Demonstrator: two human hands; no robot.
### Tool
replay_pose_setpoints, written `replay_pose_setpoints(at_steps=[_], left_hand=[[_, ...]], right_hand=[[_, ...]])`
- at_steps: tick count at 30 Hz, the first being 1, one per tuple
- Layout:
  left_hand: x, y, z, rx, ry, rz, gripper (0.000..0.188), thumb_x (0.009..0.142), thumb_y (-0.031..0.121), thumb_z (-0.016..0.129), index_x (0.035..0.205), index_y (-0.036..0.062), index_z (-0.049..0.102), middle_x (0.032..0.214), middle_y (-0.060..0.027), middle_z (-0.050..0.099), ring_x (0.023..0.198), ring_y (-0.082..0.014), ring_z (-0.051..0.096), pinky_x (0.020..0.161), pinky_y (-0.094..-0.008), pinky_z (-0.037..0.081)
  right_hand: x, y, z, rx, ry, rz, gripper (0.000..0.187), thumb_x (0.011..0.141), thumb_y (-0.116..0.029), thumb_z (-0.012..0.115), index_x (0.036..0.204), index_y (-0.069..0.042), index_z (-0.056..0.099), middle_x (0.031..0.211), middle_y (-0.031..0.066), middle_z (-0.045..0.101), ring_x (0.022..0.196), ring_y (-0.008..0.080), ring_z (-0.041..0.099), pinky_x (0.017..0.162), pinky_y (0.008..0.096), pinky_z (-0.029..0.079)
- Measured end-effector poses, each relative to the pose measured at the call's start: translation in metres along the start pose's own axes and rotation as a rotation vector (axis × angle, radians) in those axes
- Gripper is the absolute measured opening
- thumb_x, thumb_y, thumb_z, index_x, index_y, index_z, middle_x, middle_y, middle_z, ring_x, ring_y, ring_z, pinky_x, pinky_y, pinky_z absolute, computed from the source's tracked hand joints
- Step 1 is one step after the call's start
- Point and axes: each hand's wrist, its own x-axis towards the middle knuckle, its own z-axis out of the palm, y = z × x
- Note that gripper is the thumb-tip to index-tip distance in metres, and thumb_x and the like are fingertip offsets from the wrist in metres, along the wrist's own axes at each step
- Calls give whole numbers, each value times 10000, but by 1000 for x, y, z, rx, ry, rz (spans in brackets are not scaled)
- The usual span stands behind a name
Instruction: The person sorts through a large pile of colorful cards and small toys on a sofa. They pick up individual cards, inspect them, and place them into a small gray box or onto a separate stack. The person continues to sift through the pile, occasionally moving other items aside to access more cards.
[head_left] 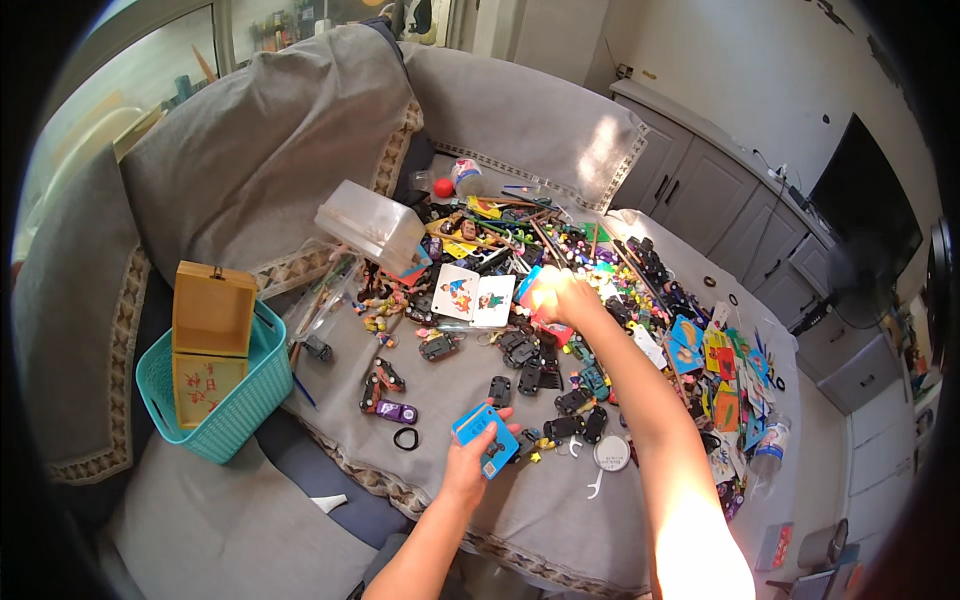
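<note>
My left hand (468, 462) grips a small stack of blue cards (486, 436) near the front of the grey cloth. My right hand (562, 296) reaches far out over the pile, fingers curled down onto a red and blue card-like piece (548, 330); bright sunlight washes it out and hides the grip. Two white picture cards (474, 296) lie face up just left of that hand. Small dark toy cars (540, 378) are scattered between my two hands.
A teal basket (232, 412) holding yellow wooden boxes (211, 312) stands at the left. A clear plastic tub (370, 226) lies tipped at the back. Colourful cards (722, 372) spread along the right, with a plastic bottle (770, 446). A black ring (406, 439) and white lid (611, 453) lie near the front.
</note>
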Motion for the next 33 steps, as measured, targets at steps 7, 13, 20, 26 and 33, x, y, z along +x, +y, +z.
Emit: replay_pose_setpoints(at_steps=[7, 13, 20, 26, 33], left_hand=[[-7, -5, 16, -3, -14, -50, 448, 870, 153, 551, 1279, 52, 399, 1160, -138, 564, 1008, -254, 592, 832, -366, 498], [-13, -21, 34, -4, -56, -53, 442, 859, 165, 575, 1259, 66, 415, 1149, -136, 569, 992, -254, 598, 810, -364, 501], [-20, -46, 60, 2, -133, -84, 462, 847, 176, 597, 1256, 59, 419, 1129, -126, 584, 979, -248, 604, 811, -362, 502], [-25, -65, 87, 78, -194, -101, 522, 828, 170, 634, 1280, 51, 403, 1121, -124, 589, 982, -246, 608, 810, -349, 505], [-41, -109, 119, 193, -333, -141, 433, 774, 121, 699, 1160, 30, 528, 1060, -57, 614, 941, -140, 592, 807, -292, 481]], right_hand=[[-72, 11, -11, 480, 287, 228, 292, 732, -101, 697, 957, -9, 535, 921, 154, 623, 851, 291, 614, 730, 360, 470], [-118, 51, -22, 972, 740, 319, 228, 797, -43, 639, 982, 15, 519, 942, 109, 623, 869, 163, 605, 740, 291, 471], [-189, 112, -63, 1348, 1129, 452, 208, 833, -42, 605, 1025, -9, 531, 965, 70, 615, 852, 152, 596, 746, 280, 477], [-266, 85, -70, 1624, 842, 345, 475, 836, -33, 599, 1256, -11, 377, 1183, 104, 534, 1037, 190, 548, 883, 326, 463], [-350, -7, -20, 1722, 632, 494, 449, 857, -36, 576, 1255, -26, 369, 1119, 101, 570, 1014, 157, 565, 867, 285, 472]])
